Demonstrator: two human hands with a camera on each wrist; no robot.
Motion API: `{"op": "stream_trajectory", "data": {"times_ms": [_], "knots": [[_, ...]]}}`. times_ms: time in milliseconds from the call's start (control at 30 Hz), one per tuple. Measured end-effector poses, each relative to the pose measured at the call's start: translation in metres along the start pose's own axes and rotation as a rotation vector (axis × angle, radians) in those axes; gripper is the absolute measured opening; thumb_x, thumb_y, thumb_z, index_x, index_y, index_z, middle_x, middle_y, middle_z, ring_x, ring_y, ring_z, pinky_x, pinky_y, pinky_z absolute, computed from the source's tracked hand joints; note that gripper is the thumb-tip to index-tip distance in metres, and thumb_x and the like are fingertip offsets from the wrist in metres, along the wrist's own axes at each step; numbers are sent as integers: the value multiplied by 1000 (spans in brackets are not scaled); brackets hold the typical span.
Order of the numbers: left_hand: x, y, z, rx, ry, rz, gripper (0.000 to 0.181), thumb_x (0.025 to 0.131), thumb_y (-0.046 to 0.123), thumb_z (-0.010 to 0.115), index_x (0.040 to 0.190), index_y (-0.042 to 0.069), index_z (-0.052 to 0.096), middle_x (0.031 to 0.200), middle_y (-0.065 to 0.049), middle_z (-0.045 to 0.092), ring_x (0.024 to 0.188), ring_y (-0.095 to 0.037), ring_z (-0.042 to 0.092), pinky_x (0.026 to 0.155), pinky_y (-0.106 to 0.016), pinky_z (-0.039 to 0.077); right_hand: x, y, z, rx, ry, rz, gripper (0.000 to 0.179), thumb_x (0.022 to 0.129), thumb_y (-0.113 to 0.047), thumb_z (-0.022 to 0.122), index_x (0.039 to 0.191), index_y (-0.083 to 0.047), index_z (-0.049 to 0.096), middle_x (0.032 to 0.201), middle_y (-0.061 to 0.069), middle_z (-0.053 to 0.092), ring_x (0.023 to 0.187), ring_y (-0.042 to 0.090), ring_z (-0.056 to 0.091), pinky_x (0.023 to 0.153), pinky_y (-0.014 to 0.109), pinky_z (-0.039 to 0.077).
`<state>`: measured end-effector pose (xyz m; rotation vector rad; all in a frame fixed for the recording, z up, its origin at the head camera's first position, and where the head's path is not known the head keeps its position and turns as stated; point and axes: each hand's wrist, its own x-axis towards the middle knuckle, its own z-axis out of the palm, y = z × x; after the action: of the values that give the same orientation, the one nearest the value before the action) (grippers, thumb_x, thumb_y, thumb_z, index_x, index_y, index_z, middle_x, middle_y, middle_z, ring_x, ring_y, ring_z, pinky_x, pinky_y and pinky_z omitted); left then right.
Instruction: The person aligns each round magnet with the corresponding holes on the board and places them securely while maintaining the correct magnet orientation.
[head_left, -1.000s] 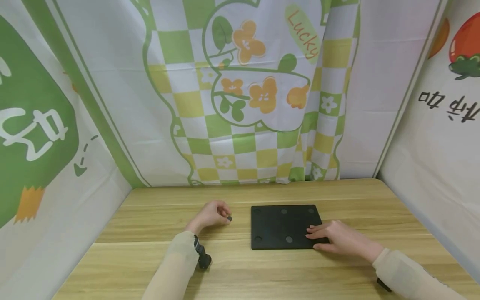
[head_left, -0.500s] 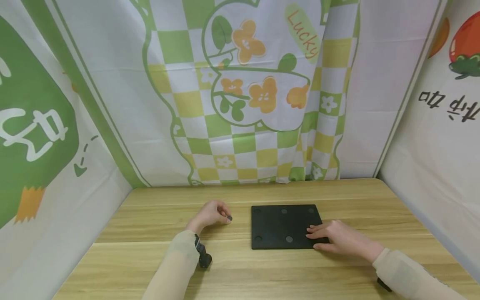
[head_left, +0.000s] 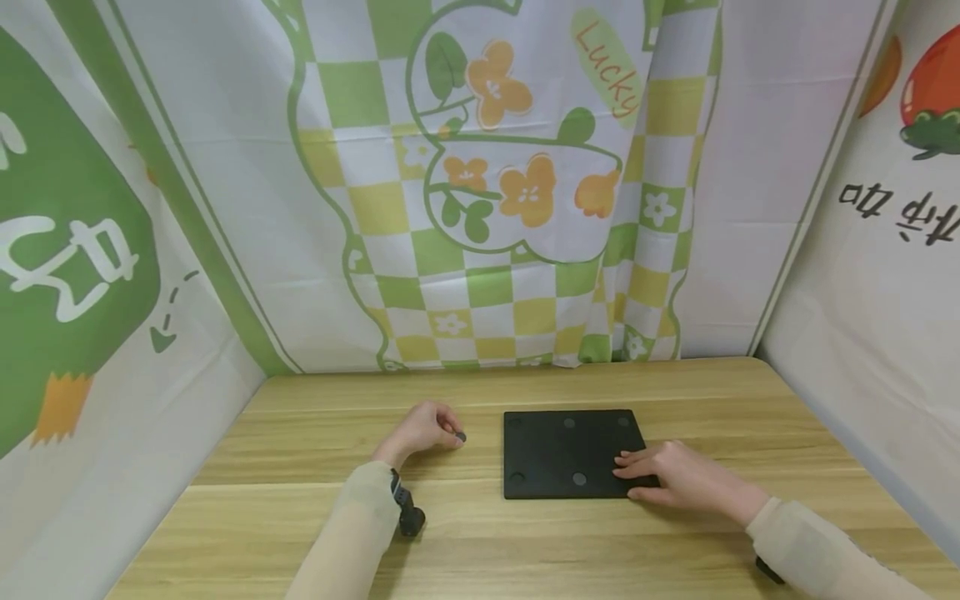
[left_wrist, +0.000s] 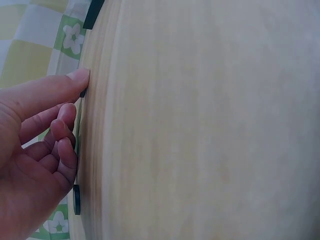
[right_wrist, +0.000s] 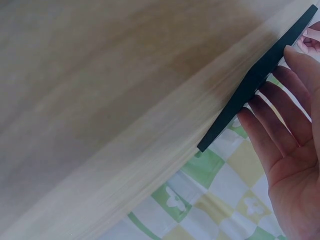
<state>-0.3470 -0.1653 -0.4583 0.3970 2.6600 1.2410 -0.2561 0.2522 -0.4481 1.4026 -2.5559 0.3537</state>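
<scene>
Wooden table (head_left: 300, 533): left hand (head_left: 420, 430) fingers pinching small black disc (head_left: 460, 436), right hand (head_left: 678, 477) flat on black board (head_left: 558, 450).

Head view looks down; both wrist views skim the table (head_left: 480, 533) closely.

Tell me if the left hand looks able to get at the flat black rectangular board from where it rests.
Probably yes: the left hand rests beside the flat black rectangular board, only bare wooden table between. It pinches a small dark disc.
</scene>
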Motion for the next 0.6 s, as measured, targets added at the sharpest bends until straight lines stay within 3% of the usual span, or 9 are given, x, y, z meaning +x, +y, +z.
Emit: {"op": "stream_trajectory", "data": {"times_ms": [600], "knots": [[0, -2, -1, -7, -22, 35, 16, 72, 7, 80, 83, 5, 69, 74, 0, 58, 70, -14, 52, 64, -26, 43, 0, 2, 1, 5, 3, -4, 29, 86, -26, 69, 112, -11, 71, 115, 12, 68, 102, 24, 67, 77, 39, 57]]}}
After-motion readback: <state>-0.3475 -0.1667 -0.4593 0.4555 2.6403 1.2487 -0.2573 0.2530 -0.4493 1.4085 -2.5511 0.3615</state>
